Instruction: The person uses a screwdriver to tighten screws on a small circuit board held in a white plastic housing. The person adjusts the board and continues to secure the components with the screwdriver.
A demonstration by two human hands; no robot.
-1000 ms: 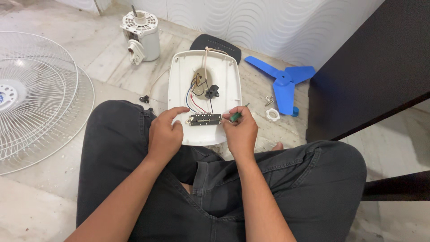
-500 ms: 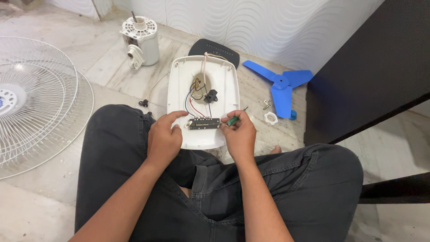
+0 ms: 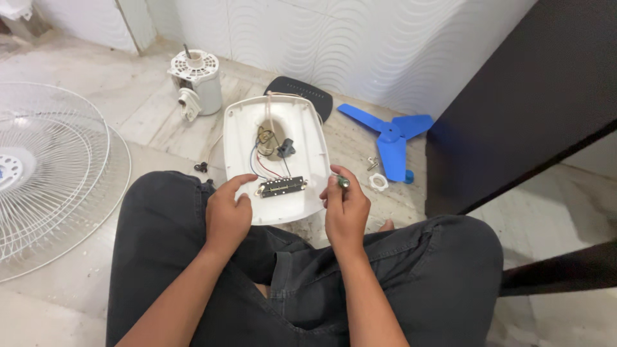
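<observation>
A white fan base housing [image 3: 302,122] lies open side up on the floor against my knees, with coloured wires and a small dark switch board [image 3: 281,187] inside. My left hand [image 3: 226,212] grips the near left rim of the housing, thumb on its inner edge beside the board. My right hand [image 3: 346,209] holds the right rim and has a small screwdriver [image 3: 340,180] with a green handle tucked in its fingers.
A white wire fan guard [image 3: 51,173] lies at the left. A white motor unit [image 3: 196,83] stands behind, a dark cover plate [image 3: 302,90] beyond the housing. A blue fan blade [image 3: 389,135], a white nut [image 3: 378,182] and loose screws lie right. Dark furniture [image 3: 533,103] at right.
My right hand has pulled the screwdriver off the switch board and moved to the housing's right rim. My left hand shifted slightly along the left rim.
</observation>
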